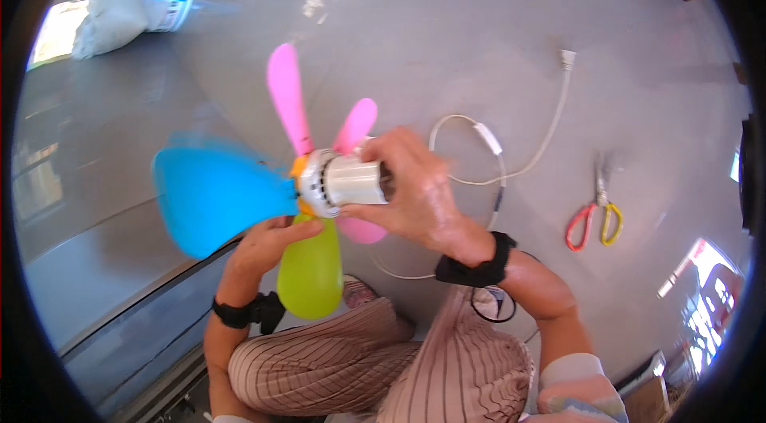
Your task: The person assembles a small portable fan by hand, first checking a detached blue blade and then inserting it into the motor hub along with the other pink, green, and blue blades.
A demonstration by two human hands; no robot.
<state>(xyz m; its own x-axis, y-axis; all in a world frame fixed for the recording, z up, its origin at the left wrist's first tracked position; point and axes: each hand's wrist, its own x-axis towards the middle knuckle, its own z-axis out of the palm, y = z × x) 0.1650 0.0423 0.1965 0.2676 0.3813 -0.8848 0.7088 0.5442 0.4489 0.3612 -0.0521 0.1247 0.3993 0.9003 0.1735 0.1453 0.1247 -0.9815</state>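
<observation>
A small electric fan with colourful plastic blades is held up in front of me. Its white cylindrical motor housing lies in the grasp of my right hand, thumb below and fingers above. My left hand pinches the base of the lime-green blade close to the hub. A broad blue blade, slightly smeared by motion, points left. Pink blades stick up beyond the hub, and more pink shows under my right hand. Orange parts sit at the hub.
A white power cord with an inline switch and a plug loops over the grey floor. Scissors with red and yellow handles lie at the right. A white sack and a blue-and-white bucket stand far left.
</observation>
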